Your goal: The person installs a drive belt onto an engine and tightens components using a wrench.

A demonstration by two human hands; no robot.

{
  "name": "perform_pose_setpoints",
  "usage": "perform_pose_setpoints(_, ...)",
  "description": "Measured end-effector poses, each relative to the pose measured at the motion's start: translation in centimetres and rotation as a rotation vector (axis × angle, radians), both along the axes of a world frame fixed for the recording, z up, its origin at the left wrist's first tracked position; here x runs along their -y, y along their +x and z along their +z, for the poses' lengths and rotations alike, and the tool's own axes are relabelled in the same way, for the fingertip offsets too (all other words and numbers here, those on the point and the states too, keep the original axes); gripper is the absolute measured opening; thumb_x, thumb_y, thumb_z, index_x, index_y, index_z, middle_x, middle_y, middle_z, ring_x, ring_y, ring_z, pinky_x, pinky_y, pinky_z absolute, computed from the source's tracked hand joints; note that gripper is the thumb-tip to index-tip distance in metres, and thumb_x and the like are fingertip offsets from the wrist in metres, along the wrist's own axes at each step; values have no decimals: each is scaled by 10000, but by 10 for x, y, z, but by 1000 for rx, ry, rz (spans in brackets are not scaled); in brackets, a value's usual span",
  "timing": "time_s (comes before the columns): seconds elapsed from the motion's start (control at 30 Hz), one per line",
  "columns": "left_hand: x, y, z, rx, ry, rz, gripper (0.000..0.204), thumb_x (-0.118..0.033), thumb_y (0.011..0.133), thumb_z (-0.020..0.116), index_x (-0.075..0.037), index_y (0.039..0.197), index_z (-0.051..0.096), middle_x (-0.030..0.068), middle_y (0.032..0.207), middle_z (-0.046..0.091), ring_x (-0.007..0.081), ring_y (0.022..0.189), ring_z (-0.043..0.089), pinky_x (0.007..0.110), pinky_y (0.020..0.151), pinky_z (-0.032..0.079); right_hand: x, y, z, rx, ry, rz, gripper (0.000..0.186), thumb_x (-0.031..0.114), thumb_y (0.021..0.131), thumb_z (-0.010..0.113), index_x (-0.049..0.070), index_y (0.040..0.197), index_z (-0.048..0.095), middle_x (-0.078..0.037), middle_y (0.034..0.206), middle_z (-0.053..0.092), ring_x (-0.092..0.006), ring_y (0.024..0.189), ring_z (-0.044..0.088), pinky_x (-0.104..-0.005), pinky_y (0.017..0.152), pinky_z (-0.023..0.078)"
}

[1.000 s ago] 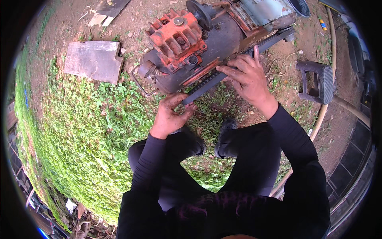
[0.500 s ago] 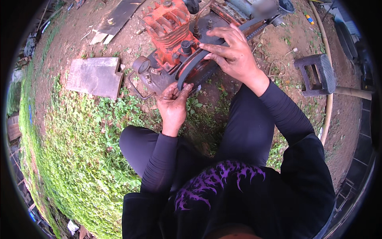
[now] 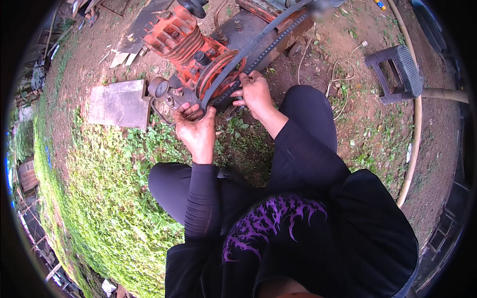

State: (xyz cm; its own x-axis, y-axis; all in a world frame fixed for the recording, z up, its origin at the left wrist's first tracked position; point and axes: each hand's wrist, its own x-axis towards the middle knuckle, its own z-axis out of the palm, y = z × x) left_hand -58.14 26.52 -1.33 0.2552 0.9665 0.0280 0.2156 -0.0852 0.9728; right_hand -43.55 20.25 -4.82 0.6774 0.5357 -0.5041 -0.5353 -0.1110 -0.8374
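A black ribbed drive belt [image 3: 268, 31] loops around the red pulley wheel [image 3: 216, 74] of a red finned compressor [image 3: 179, 39] and runs to the upper right. At the belt's near end, my left hand [image 3: 197, 131] pinches it, thumb on the near side and the other fingers curled beside it. My right hand [image 3: 257, 94] is at the belt's lower run, right of the pulley, with bent fingers against it; its fingertips are partly hidden. A round pressure gauge [image 3: 160, 88] sits just left of the pulley, close to my left fingers.
A flat board [image 3: 117, 103] lies on the ground at left, with a dark sheet [image 3: 141, 30] beyond it. To the right are a dark plastic stool [image 3: 397, 74], a thin cord [image 3: 343, 62] and a long pale pole [image 3: 417, 129]. Grass [image 3: 114, 198] covers the near left ground.
My right hand has come down and left from the belt's upper run to its lower run. My left hand stays at the belt's near end. The view has shifted, so the compressor appears farther left.
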Motion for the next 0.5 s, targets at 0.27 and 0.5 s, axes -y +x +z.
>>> perform_pose_setpoints(0.27, -12, 9, 7, -280, 145, -303, 296, -61, 762, 716, 33, 1040, 684, 151, 803, 721, 142, 628, 644, 327, 612, 517, -8, 15, -33, -113, 37, 43, 212, 148, 993, 567, -22, 1108, 513, -141, 1003, 633, -275, 748, 720, -361, 527, 586)
perform_pose_setpoints(0.5, -29, 4, 25, -510, 227, -461, 215, -109, 769, 720, 56, 890, 656, 149, 644, 644, 165, 552, 582, 335, 555, 472, 7, 36, -29, -33, 69, 274, 238, 101, 987, 573, -79, 1136, 531, -161, 994, 674, -298, 779, 738, -315, 557, 562)
